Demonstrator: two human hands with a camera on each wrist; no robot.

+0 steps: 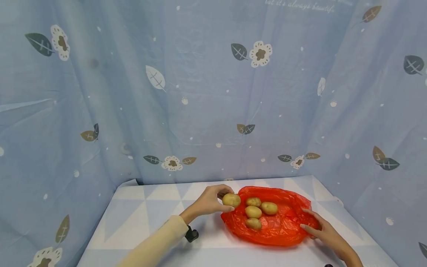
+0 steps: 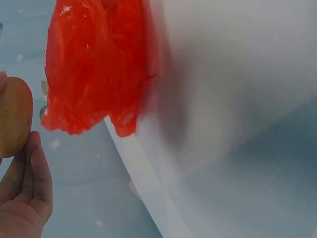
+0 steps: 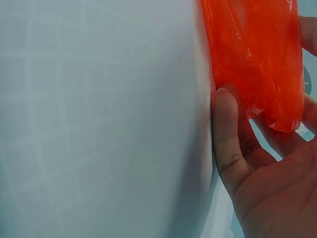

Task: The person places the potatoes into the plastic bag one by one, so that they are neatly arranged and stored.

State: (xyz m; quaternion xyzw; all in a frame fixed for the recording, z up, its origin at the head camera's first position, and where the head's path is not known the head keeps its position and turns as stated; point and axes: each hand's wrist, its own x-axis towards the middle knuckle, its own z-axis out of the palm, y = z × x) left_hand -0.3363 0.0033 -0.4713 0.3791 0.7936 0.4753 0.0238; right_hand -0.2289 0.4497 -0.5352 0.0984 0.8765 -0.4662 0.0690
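Observation:
In the head view, my left hand [image 1: 207,202] grips a potato [image 1: 231,200] between thumb and fingers, over the left rim of a red plastic bag [image 1: 283,226]. The left wrist view shows the same potato [image 2: 15,119] at its left edge, higher than the bag's side [image 2: 94,64]. Several more potatoes [image 1: 253,212] lie in the left half of the spread-open bag. At the bag's right rim, my right hand [image 1: 327,235] holds the plastic, thumb and fingers around the edge. Close up in the right wrist view, its fingers [image 3: 228,134] reach under the crinkled red side.
The bag lies on a table [image 1: 130,218] with a blue and white triangle pattern. A light blue curtain [image 1: 207,111] with leaves and flowers hangs behind the table and along both sides. A small black device [image 1: 191,234] is at the left wrist.

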